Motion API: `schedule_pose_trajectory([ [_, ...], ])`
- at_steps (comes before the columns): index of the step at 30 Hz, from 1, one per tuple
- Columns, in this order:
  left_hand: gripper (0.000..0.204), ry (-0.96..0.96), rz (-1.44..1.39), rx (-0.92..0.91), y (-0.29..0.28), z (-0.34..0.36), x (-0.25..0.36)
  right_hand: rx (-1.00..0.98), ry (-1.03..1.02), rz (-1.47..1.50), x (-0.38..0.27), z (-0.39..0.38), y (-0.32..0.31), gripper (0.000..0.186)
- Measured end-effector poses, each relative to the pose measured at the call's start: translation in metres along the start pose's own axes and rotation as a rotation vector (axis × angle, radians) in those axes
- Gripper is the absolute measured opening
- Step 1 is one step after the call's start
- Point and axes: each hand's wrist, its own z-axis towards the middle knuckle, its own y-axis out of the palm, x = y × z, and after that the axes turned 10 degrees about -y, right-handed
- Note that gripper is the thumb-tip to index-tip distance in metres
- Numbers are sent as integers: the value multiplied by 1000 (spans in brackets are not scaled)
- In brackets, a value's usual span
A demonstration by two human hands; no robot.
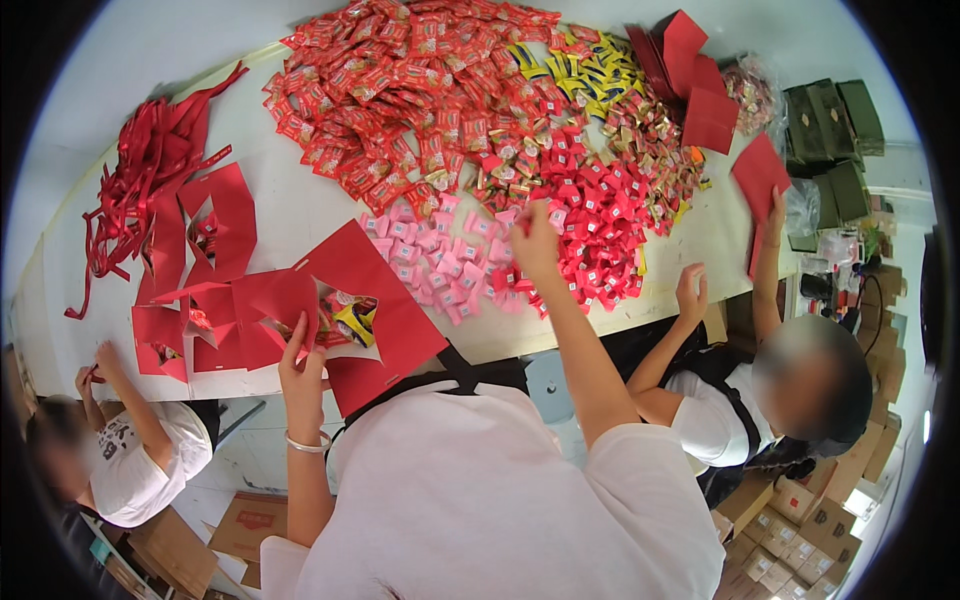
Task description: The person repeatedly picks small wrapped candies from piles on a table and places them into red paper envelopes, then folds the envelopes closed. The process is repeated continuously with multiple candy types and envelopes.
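The person stands at a long white worktop that is covered with heaps of small wrapped sweets. The left hand holds the near edge of an open red paper box, with fingers curled on the flap and thumb below it, so the mouth of the box stays open; inside it some sweets in mixed wrappers already lie. The right hand is stretched far over the worktop and its fingers are closed in a pinch on what seems to be one red sweet, at the border between the pink sweets and the bright red sweets; what exactly is between the fingers I cannot tell for sure. Behind these lie a large heap of darker red sweets, some yellow sweets and gold-wrapped sweets. I judge that the step in hand is the filling of the box: one kind is picked while the box is kept ready. The next move, as I judge, calls for bringing the pinched sweet back over the pink heap to the box mouth without scattering other pieces, and for the left hand to keep the flap open. More folded red boxes and a bundle of red ribbons lie to the left, well apart from the right hand. Other people sit at both sides; one of them holds a flat red box blank.
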Motion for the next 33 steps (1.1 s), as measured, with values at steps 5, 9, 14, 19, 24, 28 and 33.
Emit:
schedule_pose_trajectory([
  [5,48,-44,-4,-10,18,-12,20,-379,-146,-406,-2,3,35,36],
  [9,48,141,19,-22,10,3,-10,-110,-203,-208,-16,8,37,35],
  [14,48,307,247,12,26,17,-19,-296,104,848,-155,-33,6,23],
  [19,49,165,230,-138,43,18,0,-698,-183,222,-169,-60,29,42],
  [24,48,9,37,-199,34,17,-11,-858,-260,164,-182,-53,1,49],
  [28,47,68,116,-220,32,16,-10,-843,-519,-34,-168,-57,7,36],
  [33,47,-140,-67,-371,21,2,4,-860,-574,-121,-173,-65,10,21],
])
